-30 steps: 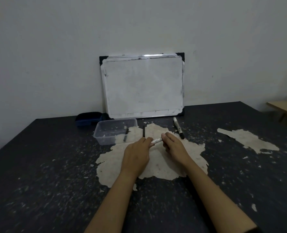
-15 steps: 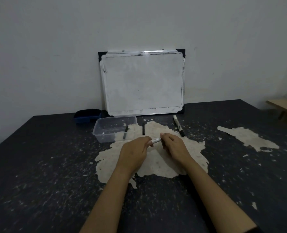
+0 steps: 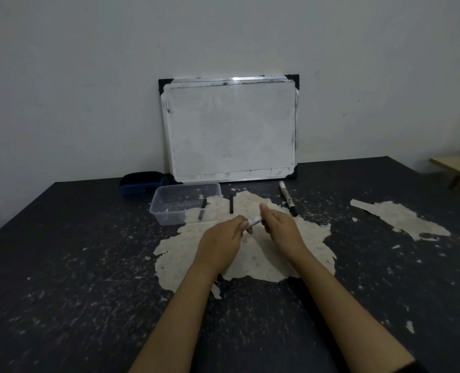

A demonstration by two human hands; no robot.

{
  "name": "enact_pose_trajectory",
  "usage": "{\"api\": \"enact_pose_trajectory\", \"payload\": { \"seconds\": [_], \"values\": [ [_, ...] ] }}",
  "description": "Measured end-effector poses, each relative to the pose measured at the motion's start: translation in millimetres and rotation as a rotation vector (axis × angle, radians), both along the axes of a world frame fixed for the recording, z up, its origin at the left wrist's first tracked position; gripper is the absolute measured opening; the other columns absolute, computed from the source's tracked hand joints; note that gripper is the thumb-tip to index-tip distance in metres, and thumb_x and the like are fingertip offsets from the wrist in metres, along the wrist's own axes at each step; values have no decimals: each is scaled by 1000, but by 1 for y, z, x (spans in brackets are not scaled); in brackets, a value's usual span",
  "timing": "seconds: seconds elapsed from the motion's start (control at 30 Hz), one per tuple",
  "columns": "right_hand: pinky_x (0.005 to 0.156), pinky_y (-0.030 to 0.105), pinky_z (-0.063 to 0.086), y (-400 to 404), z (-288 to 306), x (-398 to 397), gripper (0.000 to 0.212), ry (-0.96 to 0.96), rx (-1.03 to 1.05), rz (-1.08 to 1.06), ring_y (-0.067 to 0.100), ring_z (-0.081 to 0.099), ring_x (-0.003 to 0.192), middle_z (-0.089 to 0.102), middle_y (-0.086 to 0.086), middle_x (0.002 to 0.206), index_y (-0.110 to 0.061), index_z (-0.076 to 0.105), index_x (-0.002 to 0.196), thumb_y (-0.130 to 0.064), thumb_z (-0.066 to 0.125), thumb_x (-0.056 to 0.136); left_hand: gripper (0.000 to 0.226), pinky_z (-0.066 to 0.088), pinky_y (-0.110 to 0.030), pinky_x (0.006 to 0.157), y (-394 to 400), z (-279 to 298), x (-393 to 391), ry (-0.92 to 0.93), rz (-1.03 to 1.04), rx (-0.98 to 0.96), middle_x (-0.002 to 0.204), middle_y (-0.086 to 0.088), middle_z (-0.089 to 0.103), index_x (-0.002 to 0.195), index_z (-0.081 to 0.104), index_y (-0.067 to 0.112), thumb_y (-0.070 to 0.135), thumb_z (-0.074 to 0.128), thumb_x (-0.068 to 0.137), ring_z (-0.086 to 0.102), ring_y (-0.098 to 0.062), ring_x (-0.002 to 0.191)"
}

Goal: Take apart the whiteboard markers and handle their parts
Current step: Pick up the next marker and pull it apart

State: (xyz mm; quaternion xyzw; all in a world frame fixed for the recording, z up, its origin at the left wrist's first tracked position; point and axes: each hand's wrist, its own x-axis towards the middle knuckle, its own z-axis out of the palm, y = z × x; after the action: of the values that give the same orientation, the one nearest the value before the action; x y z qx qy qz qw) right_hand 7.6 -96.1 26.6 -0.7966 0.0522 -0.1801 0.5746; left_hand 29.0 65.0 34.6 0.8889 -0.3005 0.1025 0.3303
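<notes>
Both hands hold one white marker barrel (image 3: 255,220) just above the table's pale worn patch. My left hand (image 3: 223,239) grips its near end, and my right hand (image 3: 278,227) is closed around its far end. Only a short stretch of the barrel shows between the fingers. A whole marker (image 3: 287,198) with a black cap lies on the table to the right of my hands. A thin black stick-like part (image 3: 231,203) lies on the patch behind my hands. Another black stick (image 3: 202,209) rests inside the clear plastic container (image 3: 167,211).
A small whiteboard (image 3: 231,130) leans on the wall at the back of the dark table (image 3: 62,278). A dark blue eraser (image 3: 141,181) sits left of it, behind the container. A wooden bench edge (image 3: 457,168) shows at far right.
Both hands have stayed together on the marker barrel and shifted only slightly. The view has tilted a little, so the whiteboard sits higher in the frame.
</notes>
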Motion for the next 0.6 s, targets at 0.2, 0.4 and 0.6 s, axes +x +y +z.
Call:
{"api": "enact_pose_trajectory", "payload": {
  "seconds": [0.2, 0.4, 0.6],
  "values": [
    [52, 29, 26, 4, 0, -2, 51, -28, -31, 17, 6, 31, 47, 38, 2, 59, -15, 46, 62, -43, 43, 105, 36, 31, -24, 51, 6, 8, 9, 556, -147, -254, 66, 8, 48, 88, 66, 22, 36, 36, 103, 40, -8, 54],
    [52, 19, 27, 9, 6, -9, 47, -101, -114, 142, 2, 33, 52, 37, -6, 59, -16, 44, 63, -36, 44, 106, 28, 19, -15, 34, 29, 9, 21, 1429, -416, -576, 60, 9, 34, 97, 55, 11, 31, 36, 102, 19, -3, 42],
    [62, 12, 39, -8, 7, -9, 31, -154, -163, 91, -1, 51, 64, 55, -8, 73, -15, 56, 79, -26, 46, 106, 20, 25, -15, 33, 42, -1, 34, 1633, -535, -883, 60, 6, 42, 94, 51, 11, 27, 40, 99, 24, -4, 40]
  ]
}}
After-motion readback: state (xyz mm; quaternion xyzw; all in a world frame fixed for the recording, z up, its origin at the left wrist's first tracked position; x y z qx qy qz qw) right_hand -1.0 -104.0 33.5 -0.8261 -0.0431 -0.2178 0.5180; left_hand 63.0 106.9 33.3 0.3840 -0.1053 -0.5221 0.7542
